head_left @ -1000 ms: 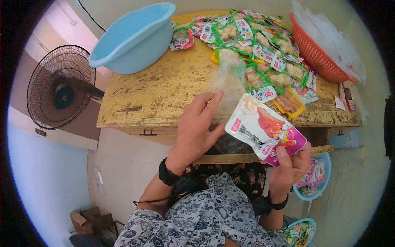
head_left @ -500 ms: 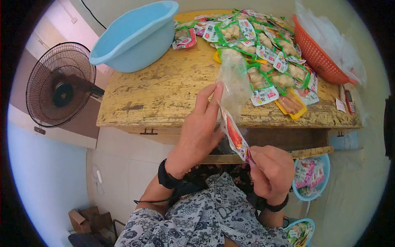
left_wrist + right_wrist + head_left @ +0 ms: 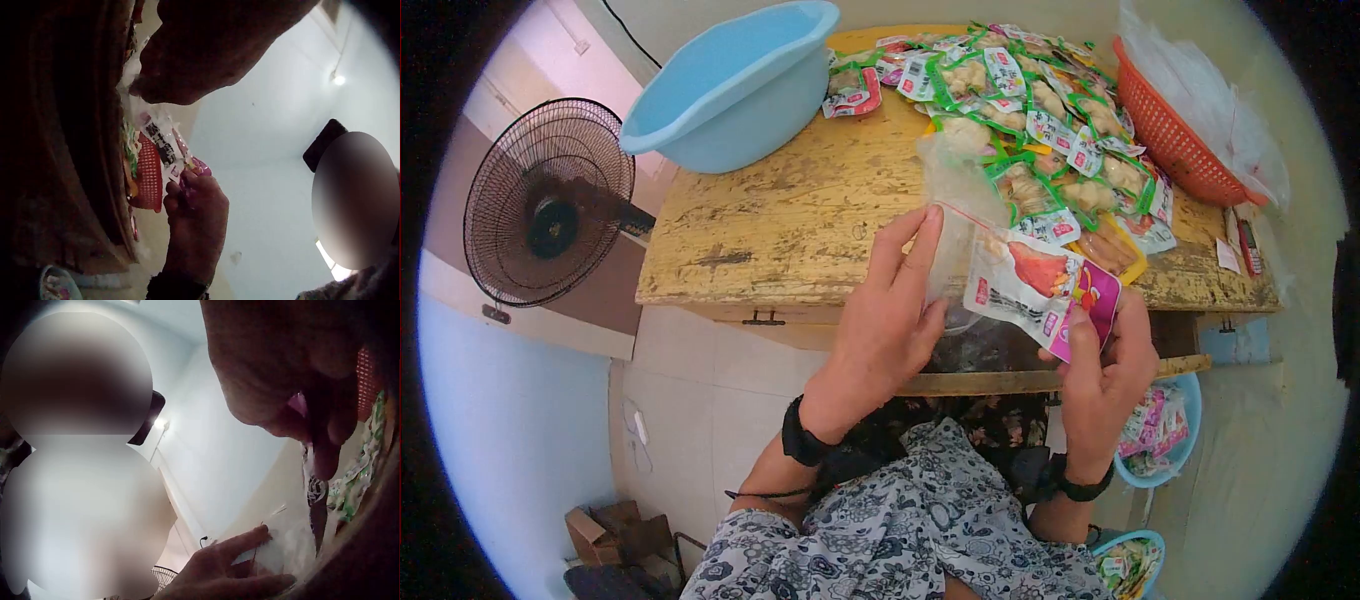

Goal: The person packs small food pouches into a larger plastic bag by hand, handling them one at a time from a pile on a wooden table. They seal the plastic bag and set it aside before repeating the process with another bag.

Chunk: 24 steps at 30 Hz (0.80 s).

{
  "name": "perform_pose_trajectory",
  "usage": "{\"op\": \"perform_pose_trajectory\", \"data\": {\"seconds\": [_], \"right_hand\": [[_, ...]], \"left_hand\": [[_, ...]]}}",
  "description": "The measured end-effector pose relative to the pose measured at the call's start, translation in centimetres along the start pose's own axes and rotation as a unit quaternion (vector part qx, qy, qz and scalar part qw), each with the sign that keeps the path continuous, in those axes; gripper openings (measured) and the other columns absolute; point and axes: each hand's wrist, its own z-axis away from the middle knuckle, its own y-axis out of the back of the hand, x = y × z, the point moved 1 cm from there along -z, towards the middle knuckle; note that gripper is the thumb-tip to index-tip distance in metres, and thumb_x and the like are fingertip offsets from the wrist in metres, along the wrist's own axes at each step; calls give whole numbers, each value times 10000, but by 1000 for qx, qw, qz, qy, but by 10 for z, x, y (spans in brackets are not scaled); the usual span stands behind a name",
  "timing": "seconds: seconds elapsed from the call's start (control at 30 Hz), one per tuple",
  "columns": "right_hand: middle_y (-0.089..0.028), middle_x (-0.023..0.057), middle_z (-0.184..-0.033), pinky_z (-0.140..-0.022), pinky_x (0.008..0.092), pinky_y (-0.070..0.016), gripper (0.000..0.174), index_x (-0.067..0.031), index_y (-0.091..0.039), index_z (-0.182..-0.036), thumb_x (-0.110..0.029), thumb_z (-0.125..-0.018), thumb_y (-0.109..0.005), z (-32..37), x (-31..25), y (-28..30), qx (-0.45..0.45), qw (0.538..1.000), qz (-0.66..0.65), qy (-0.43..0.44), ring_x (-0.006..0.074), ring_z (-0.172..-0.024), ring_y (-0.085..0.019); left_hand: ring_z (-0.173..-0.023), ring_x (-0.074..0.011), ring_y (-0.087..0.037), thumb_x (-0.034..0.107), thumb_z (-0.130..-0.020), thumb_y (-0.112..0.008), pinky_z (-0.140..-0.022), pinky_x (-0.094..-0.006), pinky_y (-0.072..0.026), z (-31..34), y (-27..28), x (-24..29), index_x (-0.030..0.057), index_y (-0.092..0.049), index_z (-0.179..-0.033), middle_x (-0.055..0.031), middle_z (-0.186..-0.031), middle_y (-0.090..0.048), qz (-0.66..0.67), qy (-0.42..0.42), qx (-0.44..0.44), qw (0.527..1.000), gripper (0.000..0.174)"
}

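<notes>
A printed snack packet [image 3: 1012, 272], white and purple with a red food picture, tilts over the table's front edge. My right hand [image 3: 1108, 385] pinches its purple end between thumb and fingers. My left hand [image 3: 878, 325] is at the mouth of a clear plastic bag [image 3: 963, 185], its fingers fairly straight and the thumb spread apart from them. In the right wrist view the clear film [image 3: 297, 550] stretches about these spread fingers. The packet's white end overlaps the bag's mouth in the head view.
Many sealed food packets [image 3: 1050, 110] are heaped at the back of the worn yellow table [image 3: 780, 225]. A blue basin [image 3: 745, 120] stands left, a red basket [image 3: 1175, 135] with clear bags right. Below the tabletop a drawer [image 3: 1040, 383] is pulled out. A fan [image 3: 550, 205] stands left.
My right hand first brought the packet left to the bag and turned it edge-on. Now the packet faces up again, its white end at the bag's mouth. My left hand stays at the bag.
</notes>
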Motion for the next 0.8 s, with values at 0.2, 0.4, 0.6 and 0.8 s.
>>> {"op": "perform_pose_trajectory", "data": {"seconds": [0.2,0.4,0.6,0.8], "right_hand": [[-703,77,-908,-483,241,-509,120,1,-588,-1100,-21,-983,-600,-3,14,-14,-36,985,-156,-55,104,-643,-654],[-713,66,-910,-445,208,-452,169,-10,-563,-1145,-55,-996,-627,0,32,-50,-46,967,-225,-115,74,-588,-633],[-686,116,-1124,-725,286,-547,269,-1,-582,-1222,-9,-955,-612,-12,59,-69,-73,985,-156,25,128,-969,-652],[-707,105,-1010,-708,366,-542,303,7,-606,-1211,-81,-928,-667,-24,41,-59,-192,979,-16,-66,194,-838,-667]], "left_hand": [[-1023,-298,-635,-106,-795,-661,-777,-340,-565,2,-14,2,61,-362,-1564,-177,-1503,-417,-37,-65,9,997,841],[-1139,-377,-629,-124,-807,-610,-885,-386,-571,6,-23,14,48,-439,-1516,-194,-1464,-484,-3,-97,-9,995,749],[-1169,-388,-635,-126,-817,-593,-962,-407,-554,21,-37,14,38,-484,-1482,-212,-1412,-541,10,-173,7,985,694],[-1129,-386,-644,-109,-827,-608,-919,-415,-559,31,-25,-10,36,-479,-1481,-205,-1366,-562,31,-96,36,994,682]]}}
